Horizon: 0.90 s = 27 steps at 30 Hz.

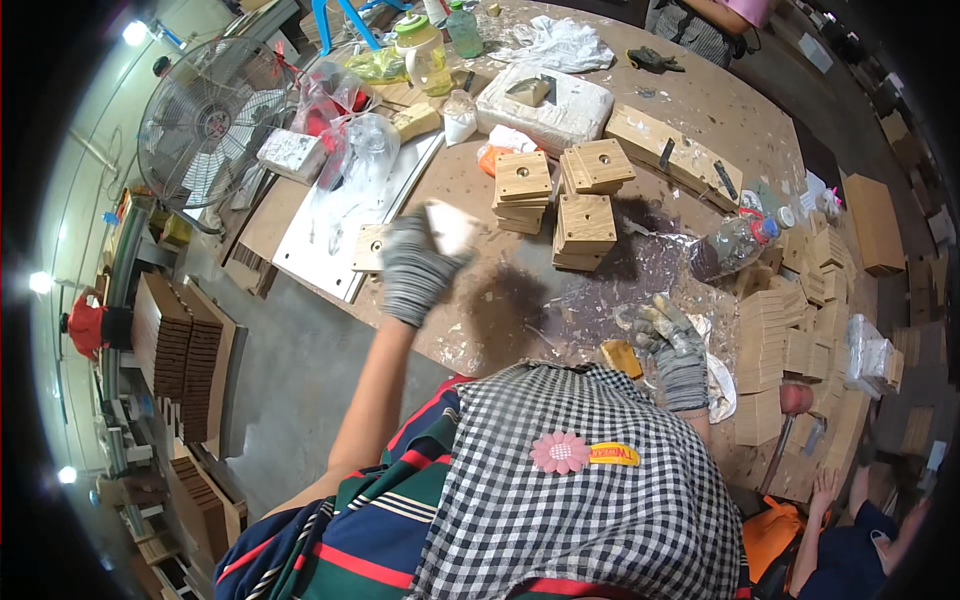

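Observation:
My left hand (418,265), in a grey knit glove, is over the left edge of the table, blurred by motion. Its fingers are closed on a pale flat piece (452,228), also smeared. Beside that hand a square wooden block (368,247) with a centre hole lies at the white board (325,225). My right hand (668,345), in a stained grey glove, rests near the table's front edge, fingers loosely bent and apart. A yellow-brown block (622,358) lies to its left, a white rag (718,385) to its right. Similar square blocks stand stacked (585,222) in mid-table.
Behind the stacks sit a white slab (545,105) and a long wooden beam (675,155). A plastic bottle (735,245), many wood pieces (765,345) and a mallet (795,400) are at right. A large fan (212,125) stands left. Other people are nearby.

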Available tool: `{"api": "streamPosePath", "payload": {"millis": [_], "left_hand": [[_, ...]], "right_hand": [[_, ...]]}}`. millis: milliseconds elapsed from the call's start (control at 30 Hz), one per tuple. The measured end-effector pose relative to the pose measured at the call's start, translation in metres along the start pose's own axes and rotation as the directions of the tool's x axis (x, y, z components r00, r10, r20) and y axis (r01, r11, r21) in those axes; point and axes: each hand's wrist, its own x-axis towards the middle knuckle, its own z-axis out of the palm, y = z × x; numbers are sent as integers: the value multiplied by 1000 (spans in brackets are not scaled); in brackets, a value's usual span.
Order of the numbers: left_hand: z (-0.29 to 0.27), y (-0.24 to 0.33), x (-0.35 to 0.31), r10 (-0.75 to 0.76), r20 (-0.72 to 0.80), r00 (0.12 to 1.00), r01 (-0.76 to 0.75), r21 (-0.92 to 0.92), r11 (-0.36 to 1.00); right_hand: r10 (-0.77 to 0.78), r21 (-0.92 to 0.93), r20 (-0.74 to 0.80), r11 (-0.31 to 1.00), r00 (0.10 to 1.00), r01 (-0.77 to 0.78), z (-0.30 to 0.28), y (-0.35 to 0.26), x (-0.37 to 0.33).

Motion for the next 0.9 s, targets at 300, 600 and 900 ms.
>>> {"api": "streamPosePath", "payload": {"millis": [300,600,900], "left_hand": [[-19,-64,4,-562,118,819,459,453,764],[-25,-50,8,-480,37,877,430,387,816],[17,-3,1,71,-37,997,-80,-519,851]], "right_hand": [[68,-21,82,998,994,-66,-9,10,11],[-31,-55,-25,998,999,29,-41,-4,9],[-207,-692,37,701,978,175,-41,6,-13]]}}
